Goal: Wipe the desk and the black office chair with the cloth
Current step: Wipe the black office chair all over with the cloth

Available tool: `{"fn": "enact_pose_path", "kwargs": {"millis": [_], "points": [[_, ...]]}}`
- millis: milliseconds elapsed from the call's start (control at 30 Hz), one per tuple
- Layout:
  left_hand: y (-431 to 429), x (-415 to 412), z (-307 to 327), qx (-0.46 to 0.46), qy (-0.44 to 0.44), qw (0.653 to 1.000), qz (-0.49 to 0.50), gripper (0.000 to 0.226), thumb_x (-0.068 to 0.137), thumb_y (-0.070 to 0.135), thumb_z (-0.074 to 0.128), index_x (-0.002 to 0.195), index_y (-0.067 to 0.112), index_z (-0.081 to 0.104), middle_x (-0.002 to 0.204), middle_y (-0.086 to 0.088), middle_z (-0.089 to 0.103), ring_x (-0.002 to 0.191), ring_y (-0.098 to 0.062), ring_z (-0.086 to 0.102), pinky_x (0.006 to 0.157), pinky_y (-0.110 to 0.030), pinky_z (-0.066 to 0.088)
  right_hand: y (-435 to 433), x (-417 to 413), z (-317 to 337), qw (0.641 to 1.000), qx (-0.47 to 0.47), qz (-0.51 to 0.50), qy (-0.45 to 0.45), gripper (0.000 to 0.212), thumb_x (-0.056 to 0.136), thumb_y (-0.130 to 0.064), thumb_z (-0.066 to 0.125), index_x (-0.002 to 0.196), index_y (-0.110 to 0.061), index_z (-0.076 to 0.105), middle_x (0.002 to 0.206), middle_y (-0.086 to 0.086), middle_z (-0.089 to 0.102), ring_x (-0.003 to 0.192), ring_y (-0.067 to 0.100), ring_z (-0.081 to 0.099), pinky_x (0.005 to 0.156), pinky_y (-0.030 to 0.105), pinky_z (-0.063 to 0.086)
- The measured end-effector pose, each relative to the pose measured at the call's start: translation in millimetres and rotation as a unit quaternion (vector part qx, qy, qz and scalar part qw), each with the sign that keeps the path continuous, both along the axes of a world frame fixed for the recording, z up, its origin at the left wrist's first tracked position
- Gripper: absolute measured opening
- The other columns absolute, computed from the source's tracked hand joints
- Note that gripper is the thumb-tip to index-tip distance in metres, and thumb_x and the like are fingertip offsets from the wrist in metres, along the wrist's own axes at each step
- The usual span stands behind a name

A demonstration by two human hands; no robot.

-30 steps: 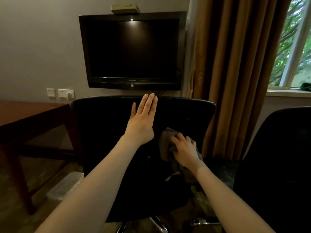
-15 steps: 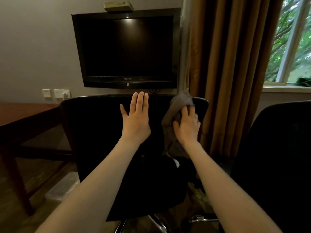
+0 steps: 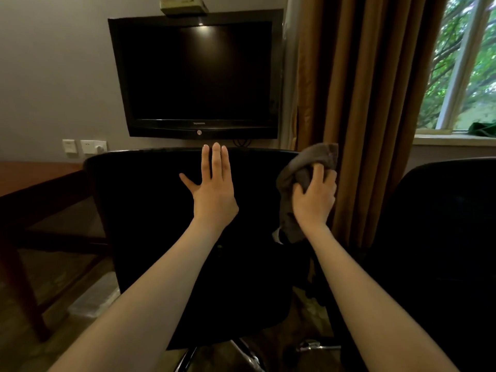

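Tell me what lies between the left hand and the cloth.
In the head view, only a bare stretch of backrest of the black office chair separates the left hand, flat on it, from the cloth gripped by the right hand.

Colours here: a plain black padded office chair back (image 3: 150, 210), a dark grey crumpled cloth (image 3: 303, 167), a reddish-brown wooden worktop (image 3: 32, 178), a glossy black flat television (image 3: 196, 73), a pale grey painted wall (image 3: 53, 76) and plain golden-brown pleated fabric curtains (image 3: 362, 103).
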State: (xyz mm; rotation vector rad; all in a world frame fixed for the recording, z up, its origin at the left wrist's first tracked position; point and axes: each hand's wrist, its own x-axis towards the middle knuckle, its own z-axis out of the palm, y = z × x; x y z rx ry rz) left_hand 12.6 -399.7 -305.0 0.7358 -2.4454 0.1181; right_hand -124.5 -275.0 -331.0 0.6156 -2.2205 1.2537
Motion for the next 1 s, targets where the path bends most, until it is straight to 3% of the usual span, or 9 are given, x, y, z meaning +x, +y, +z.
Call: {"fn": "enact_pose_path", "kwargs": {"millis": [133,233,333,433,567,667,800,900,1000], "points": [[-1.6,-4.9,-1.9,0.009,0.007,1.0,0.012,0.092,0.091,0.032,0.052,0.147,0.008,-0.017,0.154,-0.006,-0.022,0.142,-0.029,-0.024,0.107,-0.067,0.009,-15.0,-4.1,2.4,0.998,0.033,0.054,-0.022,0.056,0.091,-0.022,0.057,0.14,-0.019,0.031,0.149,0.01,0.023,0.126,0.037,0.038,0.097,0.051,0.041],[-8.4,-3.9,-6.0,-0.017,0.01,1.0,0.016,0.094,0.089,0.026,0.054,0.146,0.009,-0.019,0.154,-0.005,-0.023,0.142,-0.028,-0.023,0.108,-0.065,0.011,-29.1,-1.7,-43.6,0.978,0.171,0.114,-0.027,0.049,0.091,-0.026,0.055,0.134,-0.017,0.035,0.14,0.011,0.031,0.119,0.039,0.042,0.088,0.047,0.044],[-8.5,-2.4,-7.2,-0.033,0.001,0.999,0.014,0.094,0.089,0.026,0.053,0.146,0.009,-0.02,0.153,-0.005,-0.023,0.142,-0.028,-0.023,0.109,-0.064,0.013,-41.1,10.9,-95.3,0.931,0.3,0.192,-0.079,0.05,0.094,-0.024,0.051,0.14,-0.018,0.032,0.142,0.01,0.029,0.121,0.039,0.04,0.091,0.049,0.043],[-12.0,-0.6,-5.8,-0.034,-0.002,0.999,0.007,0.093,0.09,0.026,0.052,0.146,0.01,-0.02,0.154,-0.004,-0.023,0.142,-0.027,-0.022,0.109,-0.063,0.013,-43.9,17.2,-107.7,0.946,0.259,0.177,-0.084,0.049,0.094,-0.023,0.05,0.139,-0.02,0.031,0.143,0.009,0.029,0.12,0.038,0.04,0.09,0.049,0.046],[-14.6,1.9,-7.0,-0.031,0.01,0.999,-0.013,0.089,0.091,0.017,0.049,0.146,0.011,-0.021,0.154,-0.002,-0.027,0.142,-0.025,-0.024,0.111,-0.061,0.009,-36.1,23.5,-65.8,0.991,0.094,0.095,-0.018,0.052,0.088,-0.023,0.057,0.134,-0.014,0.034,0.135,0.011,0.037,0.114,0.036,0.047,0.086,0.047,0.048],[-22.8,9.3,-13.6,-0.066,-0.01,0.997,-0.037,0.083,0.094,0.02,0.046,0.146,0.01,-0.018,0.154,-0.003,-0.028,0.143,-0.023,-0.021,0.113,-0.057,0.009,-31.8,33.5,-28.6,0.997,-0.017,0.058,0.038,0.058,0.083,-0.018,0.063,0.133,-0.007,0.036,0.132,0.015,0.042,0.115,0.037,0.046,0.091,0.05,0.043],[-60.3,39.9,-35.1,-0.134,-0.136,0.981,-0.041,0.084,0.095,0.02,0.045,0.144,0.012,-0.023,0.144,0.0,-0.039,0.145,-0.019,-0.015,0.116,-0.047,0.0,-46.8,38.2,-25.0,0.984,0.076,0.043,0.156,0.056,0.081,-0.021,0.066,0.13,-0.006,0.045,0.128,0.017,0.047,0.111,0.038,0.049,0.09,0.048,0.042],[-79.6,56.2,-49.1,-0.118,-0.154,0.98,-0.031,0.074,0.099,0.022,0.037,0.146,0.013,-0.02,0.137,0.002,-0.042,0.139,-0.016,-0.026,0.116,-0.043,-0.007,-69.5,37.5,-59.7,0.957,0.187,0.089,0.205,0.055,0.079,-0.024,0.069,0.127,-0.01,0.047,0.118,0.015,0.057,0.102,0.039,0.058,0.083,0.043,0.048],[-92.3,57.6,-67.5,-0.13,-0.158,0.979,-0.021,0.071,0.1,0.026,0.032,0.143,0.013,-0.022,0.14,0.0,-0.039,0.132,-0.017,-0.031,0.116,-0.041,-0.004,-94.1,39.4,-105.1,0.938,0.256,0.089,0.215,0.071,0.058,-0.032,0.085,0.117,-0.016,0.048,0.102,0.009,0.065,0.082,0.031,0.067,0.065,0.034,0.054]]}}
